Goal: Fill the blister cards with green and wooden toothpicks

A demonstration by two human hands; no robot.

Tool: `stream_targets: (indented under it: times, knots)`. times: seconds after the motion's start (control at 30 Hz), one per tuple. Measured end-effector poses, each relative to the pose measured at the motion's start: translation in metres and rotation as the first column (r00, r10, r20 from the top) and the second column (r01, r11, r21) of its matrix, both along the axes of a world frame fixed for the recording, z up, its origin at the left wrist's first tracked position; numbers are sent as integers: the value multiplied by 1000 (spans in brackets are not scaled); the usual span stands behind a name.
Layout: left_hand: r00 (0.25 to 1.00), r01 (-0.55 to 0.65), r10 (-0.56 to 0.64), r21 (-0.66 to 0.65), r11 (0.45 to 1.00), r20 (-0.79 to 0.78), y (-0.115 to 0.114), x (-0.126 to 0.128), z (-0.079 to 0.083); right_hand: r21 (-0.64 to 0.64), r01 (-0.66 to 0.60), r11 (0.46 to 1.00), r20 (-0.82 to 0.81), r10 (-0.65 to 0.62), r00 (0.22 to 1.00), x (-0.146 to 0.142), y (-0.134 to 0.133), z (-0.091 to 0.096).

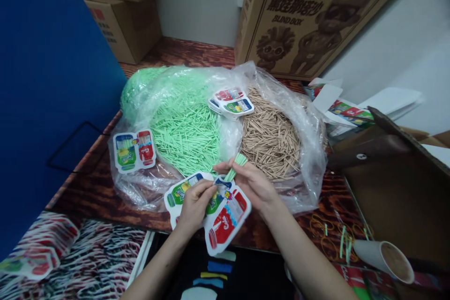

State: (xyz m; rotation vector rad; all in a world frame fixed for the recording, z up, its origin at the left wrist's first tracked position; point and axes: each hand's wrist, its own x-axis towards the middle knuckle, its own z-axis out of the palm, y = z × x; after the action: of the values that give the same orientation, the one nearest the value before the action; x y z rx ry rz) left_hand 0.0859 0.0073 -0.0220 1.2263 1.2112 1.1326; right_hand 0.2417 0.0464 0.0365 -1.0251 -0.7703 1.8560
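My left hand [194, 206] is closed on a printed plastic blister pack [225, 222], gripping it by its upper edge near the table's front. My right hand [251, 183] pinches a small bunch of green sticks [236, 166] just above the pack's top. Behind the hands lies a clear plastic sheet [309, 150] carrying a heap of green sticks [186, 126] on the left and a heap of tan sticks [270, 138] on the right.
Another printed pack [134, 150] lies on the sheet's left; a small stack of packs [232, 102] sits between the heaps. Cardboard boxes [309, 14] stand behind. A blue panel [45, 79] rises at left. A tipped paper cup [385, 255] and rubber bands [323, 234] lie at right.
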Motion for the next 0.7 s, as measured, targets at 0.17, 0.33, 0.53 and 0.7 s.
stream_targets:
  times: [0.17,0.33,0.53,0.7]
  knots:
    - [999,-35,32,61,998,40,4,3,6,100,-239,966,256,208,944,12,-7,18]
    - [990,-108,102,60,992,100,9,7,6,336,-294,895,597,39,801,24,-16,32]
    - [982,-104,98,27,994,160,9,13,3,458,-465,757,778,-89,622,21,-23,29]
    - [983,-93,97,-35,995,155,8,15,1,498,-435,750,760,-137,635,23,-22,28]
